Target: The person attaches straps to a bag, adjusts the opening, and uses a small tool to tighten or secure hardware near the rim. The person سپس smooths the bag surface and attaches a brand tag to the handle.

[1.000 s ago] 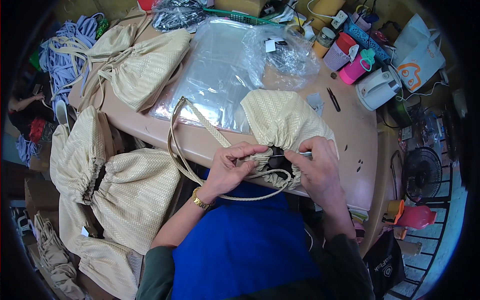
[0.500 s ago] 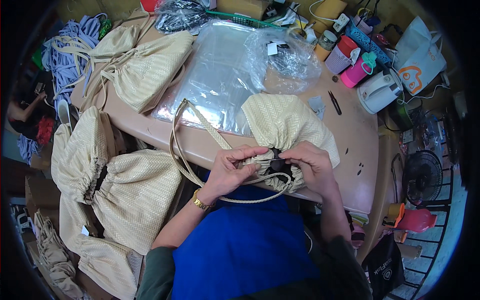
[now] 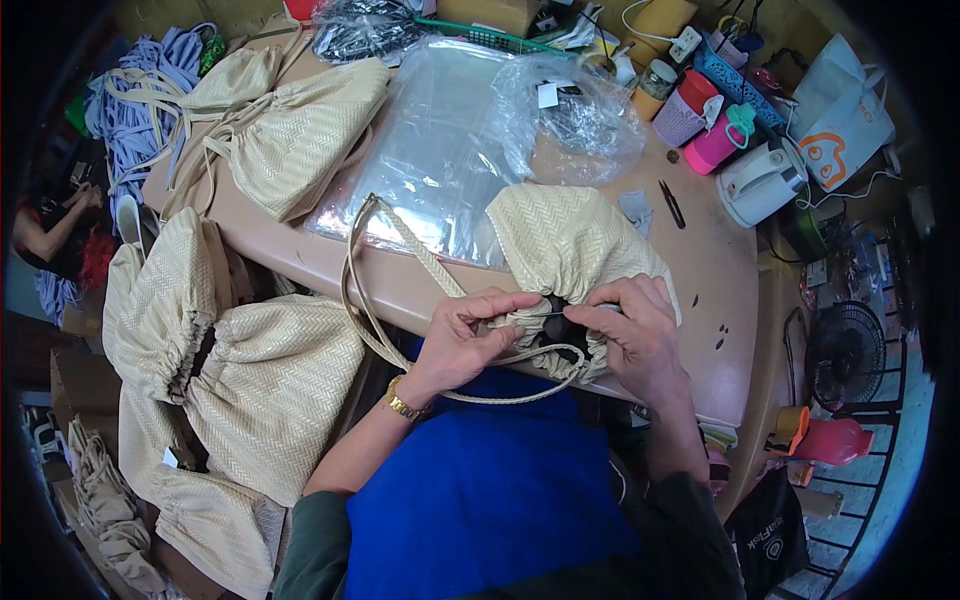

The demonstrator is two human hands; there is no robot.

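A cream woven drawstring bag (image 3: 590,235) lies at the table's front edge, its gathered mouth toward me and dark inside. My left hand (image 3: 468,335) pinches the gathered rim on the left side of the mouth. Fingers curled, my right hand (image 3: 640,335) is closed over the right side of the mouth around a thin tool with a greyish end, mostly hidden in the grip. A thin dark line spans the gap between both hands. The bag's long cream strap (image 3: 418,245) loops out to the left and beneath my left hand.
Clear plastic sleeves (image 3: 430,150) and a crumpled plastic bag lie behind. Black tweezers (image 3: 671,205) rest to the right, near a white kettle (image 3: 762,182) and a pink cup. More cream bags (image 3: 275,395) hang at left. A person (image 3: 55,235) sits at far left.
My right hand has shifted slightly right and turned, its fingers curling more around the thin tool. The left hand stays at the rim.
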